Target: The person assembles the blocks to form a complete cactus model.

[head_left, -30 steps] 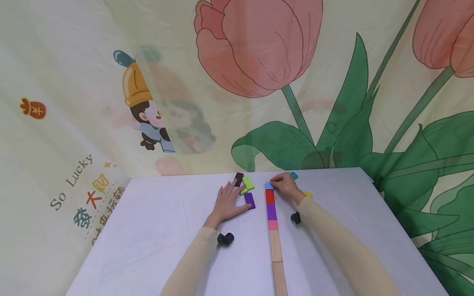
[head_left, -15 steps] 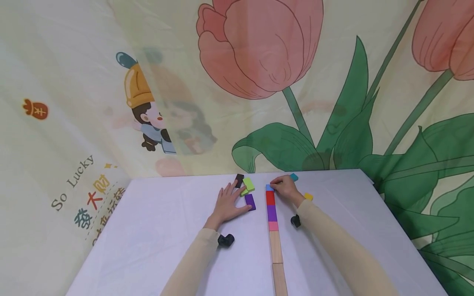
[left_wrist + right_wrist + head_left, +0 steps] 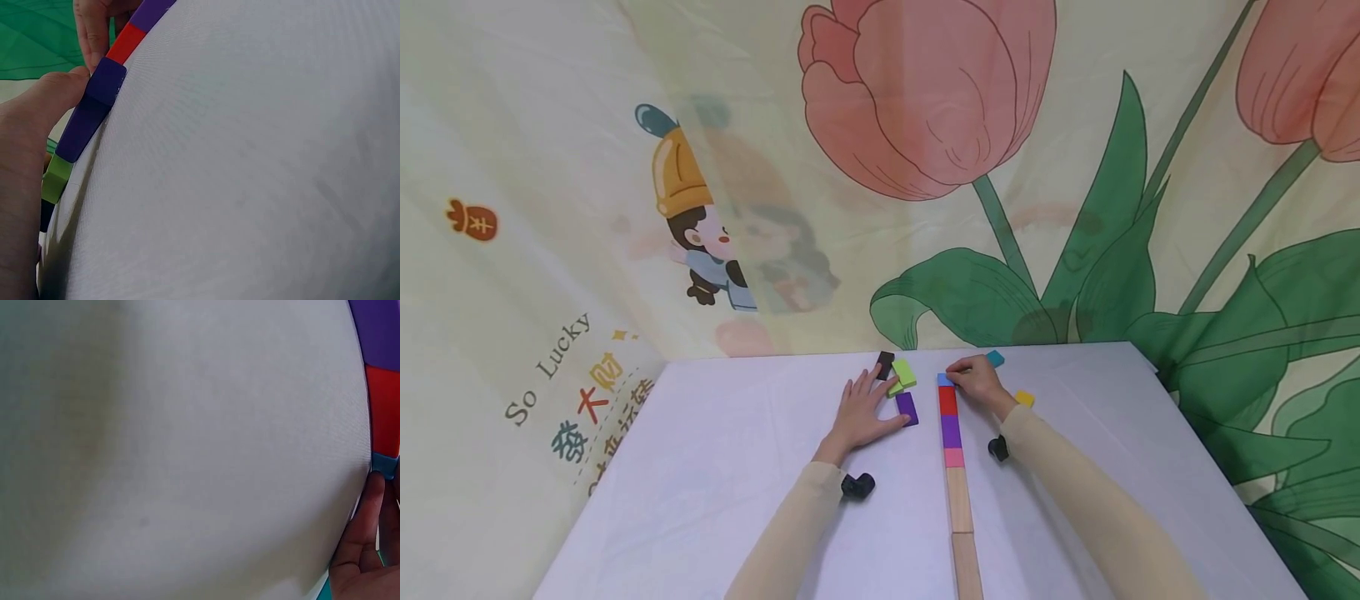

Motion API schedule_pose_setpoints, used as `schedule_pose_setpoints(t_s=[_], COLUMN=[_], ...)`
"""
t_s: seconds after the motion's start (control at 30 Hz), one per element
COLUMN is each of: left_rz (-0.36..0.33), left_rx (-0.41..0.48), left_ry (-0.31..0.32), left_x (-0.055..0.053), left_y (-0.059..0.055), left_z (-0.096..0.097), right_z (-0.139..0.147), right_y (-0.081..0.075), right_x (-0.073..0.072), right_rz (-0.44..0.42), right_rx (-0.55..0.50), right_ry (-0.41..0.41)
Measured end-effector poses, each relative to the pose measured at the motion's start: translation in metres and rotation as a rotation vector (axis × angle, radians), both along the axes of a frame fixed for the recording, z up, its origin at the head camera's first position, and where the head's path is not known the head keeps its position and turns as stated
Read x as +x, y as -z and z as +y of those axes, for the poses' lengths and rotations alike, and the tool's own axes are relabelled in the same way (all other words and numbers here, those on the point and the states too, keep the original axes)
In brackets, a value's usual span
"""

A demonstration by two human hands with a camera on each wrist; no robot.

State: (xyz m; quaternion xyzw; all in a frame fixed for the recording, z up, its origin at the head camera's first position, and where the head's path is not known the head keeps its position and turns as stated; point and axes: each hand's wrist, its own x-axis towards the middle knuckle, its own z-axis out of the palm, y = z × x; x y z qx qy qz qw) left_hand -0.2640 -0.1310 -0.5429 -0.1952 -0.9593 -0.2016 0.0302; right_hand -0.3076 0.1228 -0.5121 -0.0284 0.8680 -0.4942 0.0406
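While seemingly setting the far end of a row straight, best to let go gently next, so as not to bump it crooked. On the left, left hand [image 3: 860,417] with fingers spread wide, gripping nothing, thumb on or right beside a flat dark purple block [image 3: 907,408], close to a flat black block [image 3: 886,364] and two flat lime-green blocks [image 3: 904,372]. Then, on the white table [image 3: 737,500], far to near: little light-blue block [image 3: 942,379], red block [image 3: 948,401], purple block [image 3: 951,432], pink block [image 3: 953,457], two long tan wooden blocks [image 3: 959,500]. Rightward, right hand [image 3: 979,382] bent, pinching the light-blue block, snug against the red. Past that, teal block [image 3: 995,358] and yellow block [image 3: 1025,398].
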Motion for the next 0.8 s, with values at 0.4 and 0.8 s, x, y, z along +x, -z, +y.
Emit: schedule_pose_setpoints(t_s=[0.4, 0.8], left_rz=[-0.007, -0.008], left_rx=[0.115, 0.175], left_ry=[0.002, 0.132], left_x=[-0.002, 0.057], left_y=[-0.011, -0.037], left_z=[-0.001, 0.011], right_z=[0.003, 0.004], right_y=[0.0, 0.004], right_x=[-0.004, -0.001], right_rz=[-0.047, -0.036], right_rx=[0.002, 0.014], right_ry=[-0.012, -0.032])
